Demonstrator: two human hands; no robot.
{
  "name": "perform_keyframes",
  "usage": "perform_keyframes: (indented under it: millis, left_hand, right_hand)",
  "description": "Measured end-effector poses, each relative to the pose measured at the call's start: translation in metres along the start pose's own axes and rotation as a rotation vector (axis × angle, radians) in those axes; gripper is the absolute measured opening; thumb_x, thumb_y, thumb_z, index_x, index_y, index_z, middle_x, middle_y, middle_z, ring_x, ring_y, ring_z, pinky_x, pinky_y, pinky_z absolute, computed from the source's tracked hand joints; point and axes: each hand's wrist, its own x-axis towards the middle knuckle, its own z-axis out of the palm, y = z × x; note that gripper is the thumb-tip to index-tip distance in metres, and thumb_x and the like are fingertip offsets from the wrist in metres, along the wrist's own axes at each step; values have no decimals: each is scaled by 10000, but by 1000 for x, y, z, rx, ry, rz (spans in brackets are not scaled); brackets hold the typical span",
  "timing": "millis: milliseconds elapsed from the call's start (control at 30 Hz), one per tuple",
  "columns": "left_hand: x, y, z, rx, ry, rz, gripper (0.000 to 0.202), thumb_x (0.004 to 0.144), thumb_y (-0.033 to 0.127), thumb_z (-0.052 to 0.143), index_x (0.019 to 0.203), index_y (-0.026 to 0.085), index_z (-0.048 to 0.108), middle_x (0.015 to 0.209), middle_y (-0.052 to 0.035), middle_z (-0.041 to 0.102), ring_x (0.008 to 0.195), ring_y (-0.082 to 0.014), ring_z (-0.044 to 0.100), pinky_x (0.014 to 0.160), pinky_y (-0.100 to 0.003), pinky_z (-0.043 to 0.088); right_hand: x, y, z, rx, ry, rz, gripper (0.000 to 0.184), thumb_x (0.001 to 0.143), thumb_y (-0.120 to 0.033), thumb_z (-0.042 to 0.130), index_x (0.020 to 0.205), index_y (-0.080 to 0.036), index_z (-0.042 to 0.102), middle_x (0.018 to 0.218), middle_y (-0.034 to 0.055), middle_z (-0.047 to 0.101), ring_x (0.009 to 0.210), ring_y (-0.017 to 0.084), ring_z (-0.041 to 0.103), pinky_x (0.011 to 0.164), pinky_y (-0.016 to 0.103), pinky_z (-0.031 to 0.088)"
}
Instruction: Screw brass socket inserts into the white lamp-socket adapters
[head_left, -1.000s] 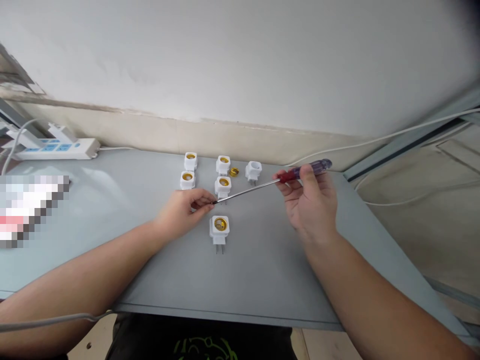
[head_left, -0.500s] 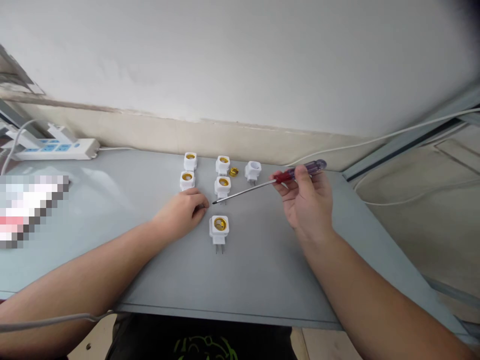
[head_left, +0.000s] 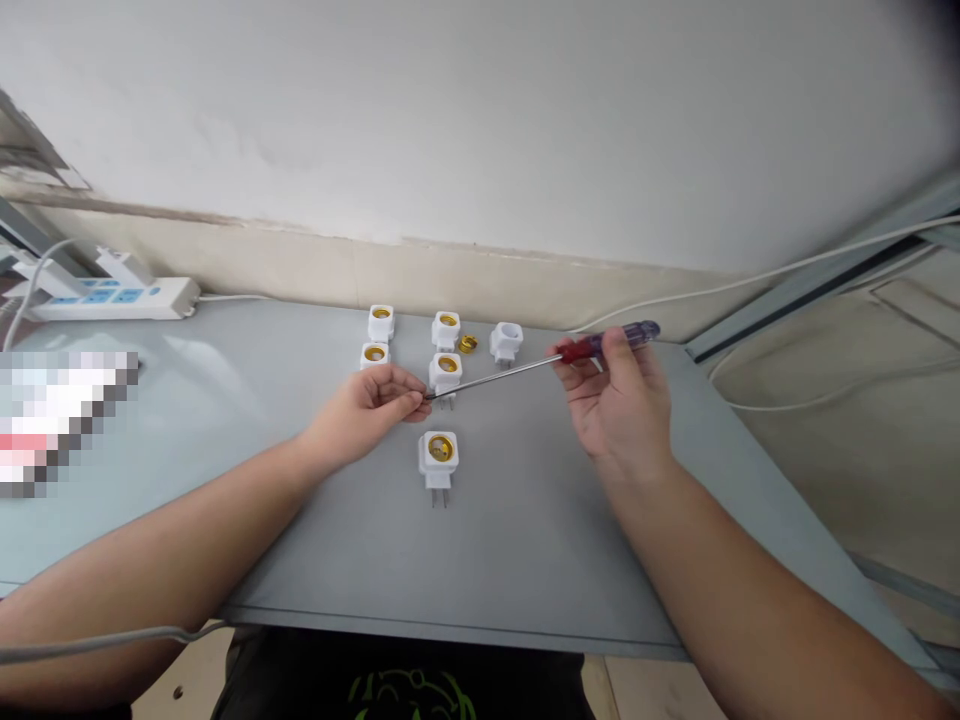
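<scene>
My right hand grips a screwdriver by its red and clear purple handle, its long metal shaft pointing left. At the tip, the thumb and fingers of my left hand are pinched together; whatever they hold is too small to make out. Just beneath the shaft lies a white plug-in lamp socket with a gold inner ring. Nearer to me lies another white lamp socket, its two prongs toward me. A loose gold threaded ring rests beside a rear lamp socket.
Two more lamp sockets stand to the left, one partly behind my left hand. A white socket shell without a gold ring is at the right. A power strip sits at the far left, a blurred-out object in front of it. The wall borders the grey table.
My left hand has risen slightly and moved right, its pinched fingers now meeting the screwdriver tip. My right hand and the screwdriver have shifted a little to the right.
</scene>
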Motion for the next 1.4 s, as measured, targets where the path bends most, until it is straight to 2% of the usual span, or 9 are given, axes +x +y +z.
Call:
perform_keyframes:
  millis: [133, 300, 433, 867, 1033, 1200, 1300, 1400]
  left_hand:
    - [0, -1, 1, -180, -25, -53, 300, 851, 365, 890, 953, 149, 708, 1006, -96, 815, 1035, -239, 800, 1018, -412, 650]
    - [-1, -2, -1, -239, -36, -57, 267, 839, 311, 905, 891, 150, 699, 999, -90, 819, 1045, -240, 804, 1012, -394, 658]
    - [-2, 0, 0, -211, -20, -57, 271, 840, 304, 906, 864, 148, 685, 993, -94, 820, 1027, -245, 809, 982, -389, 674]
    - [-2, 3, 1, -64, -5, -26, 195, 869, 265, 835, 926, 167, 676, 945, -74, 812, 1036, -247, 806, 934, -371, 678]
    - [-5, 1, 0, 95, 5, 49, 157, 882, 271, 798, 937, 182, 681, 950, -74, 812, 999, -241, 803, 897, -358, 661]
    - [-11, 4, 3, 271, 20, 156, 124, 903, 289, 780, 947, 187, 725, 898, -59, 803, 875, -207, 786, 790, -317, 644]
    - [-13, 7, 6, 226, 29, 170, 133, 919, 283, 769, 1010, 187, 762, 969, -69, 817, 937, -222, 798, 823, -323, 655]
    - [-15, 10, 8, 89, 46, 180, 159, 916, 309, 795, 992, 174, 760, 996, -89, 822, 985, -244, 807, 876, -348, 674]
  right_hand:
    - [1, 1, -1, 15, 7, -4, 422, 789, -454, 936, 949, -217, 625, 823, 0, 712, 786, 174, 766, 739, 288, 707]
    - [1, 0, -1, 18, 15, -6, 362, 820, -427, 914, 930, -234, 630, 821, -8, 698, 774, 174, 757, 748, 323, 718]
    - [-1, -2, 1, 15, 4, -3, 423, 802, -447, 931, 948, -213, 610, 820, -12, 698, 799, 179, 769, 732, 298, 708]
    - [-3, -5, 2, 19, -44, -13, 443, 781, -464, 947, 953, -210, 627, 830, -16, 715, 804, 170, 772, 774, 293, 706]
    - [-8, -13, 5, -5, -124, -115, 420, 802, -426, 934, 1025, -264, 617, 927, -26, 755, 814, 174, 775, 803, 358, 703]
    - [-16, -20, 10, -24, -164, -209, 341, 880, -366, 871, 1086, -287, 611, 968, -18, 764, 829, 182, 780, 794, 347, 686]
    - [-19, -23, 13, -30, -146, -238, 257, 929, -373, 824, 1037, -278, 610, 966, -31, 757, 814, 173, 780, 780, 339, 685]
    - [-18, -23, 16, -13, -104, -216, 268, 908, -401, 843, 981, -268, 622, 949, -36, 751, 819, 168, 778, 788, 341, 691]
